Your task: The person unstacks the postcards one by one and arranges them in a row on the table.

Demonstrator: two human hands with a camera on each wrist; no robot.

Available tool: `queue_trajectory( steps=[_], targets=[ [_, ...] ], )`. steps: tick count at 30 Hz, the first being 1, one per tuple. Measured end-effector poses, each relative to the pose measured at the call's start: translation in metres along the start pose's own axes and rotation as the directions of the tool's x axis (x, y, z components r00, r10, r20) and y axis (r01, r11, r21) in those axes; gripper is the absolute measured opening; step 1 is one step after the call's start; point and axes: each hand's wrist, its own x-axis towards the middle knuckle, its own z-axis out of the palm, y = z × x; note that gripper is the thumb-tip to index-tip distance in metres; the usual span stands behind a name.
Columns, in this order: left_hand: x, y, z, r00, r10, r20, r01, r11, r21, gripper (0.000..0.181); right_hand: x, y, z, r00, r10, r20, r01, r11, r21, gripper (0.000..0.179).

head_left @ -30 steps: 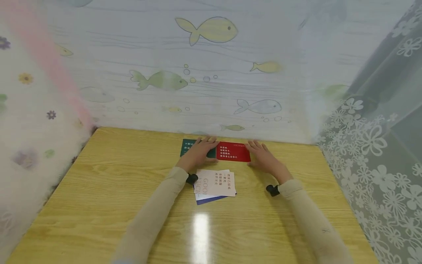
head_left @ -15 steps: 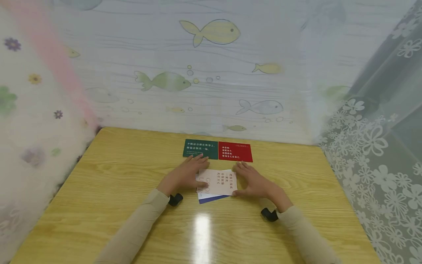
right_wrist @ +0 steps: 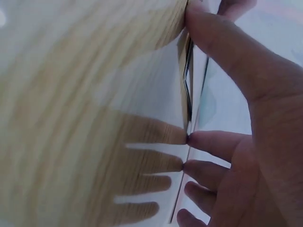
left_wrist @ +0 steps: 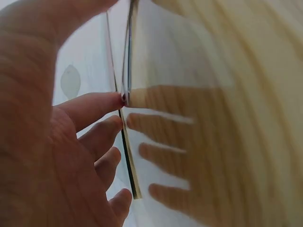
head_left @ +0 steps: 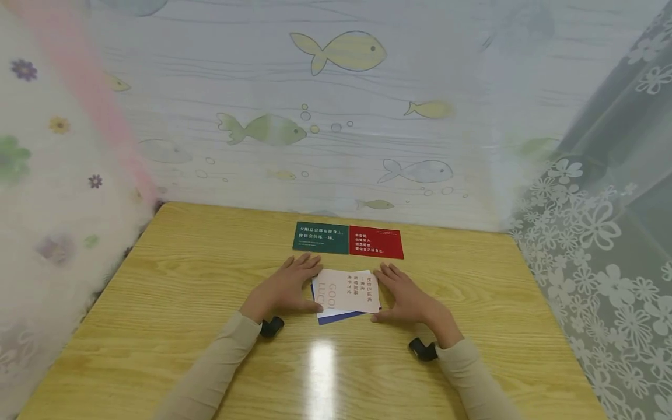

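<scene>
In the head view a small loose stack of cards (head_left: 343,291) lies on the table: a pale pink one printed with characters and "GOOD LUCK" on top, a white one beneath, and a blue card (head_left: 338,318) skewed out at the bottom. My left hand (head_left: 283,287) is spread at the stack's left edge, thumb and fingertips at its corners. At the right edge my right hand (head_left: 409,296) is placed likewise. Both wrist views show the stack (left_wrist: 128,52) edge-on, with fingertips on or near the tabletop; whether they press the edges I cannot tell.
Beyond the stack, a green card (head_left: 321,238) and a red card (head_left: 375,242) lie side by side near the back of the wooden table (head_left: 173,303). Fish-print fabric (head_left: 336,140) hangs behind, and a lace curtain (head_left: 593,280) hangs at the right.
Both hands have left the green and red cards, come back toward the body and now flank the pink-topped stack. The cards look unmoved.
</scene>
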Motion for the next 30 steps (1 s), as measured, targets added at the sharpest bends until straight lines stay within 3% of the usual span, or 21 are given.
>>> queue_trajectory(
  steps=[11,19,30],
  targets=[
    [-0.0035,0.0009,0.0041,0.999,-0.040,-0.021,0.040,0.999,-0.010,0.091,-0.0040,-0.0084,0.0057,0.998,-0.002,-0.068,0.004,0.999,0.032,0.095],
    [-0.0060,0.0032,0.0071,0.998,-0.047,-0.043,0.046,0.999,-0.018,0.088,-0.0048,-0.0079,0.0067,0.997,-0.025,-0.076,0.026,1.000,0.013,0.095],
    [-0.0001,0.0030,0.0091,0.999,-0.043,-0.032,0.042,0.999,-0.026,0.099,-0.0070,-0.0085,0.0019,0.993,-0.047,-0.110,0.042,0.998,-0.048,0.098]
  ],
)
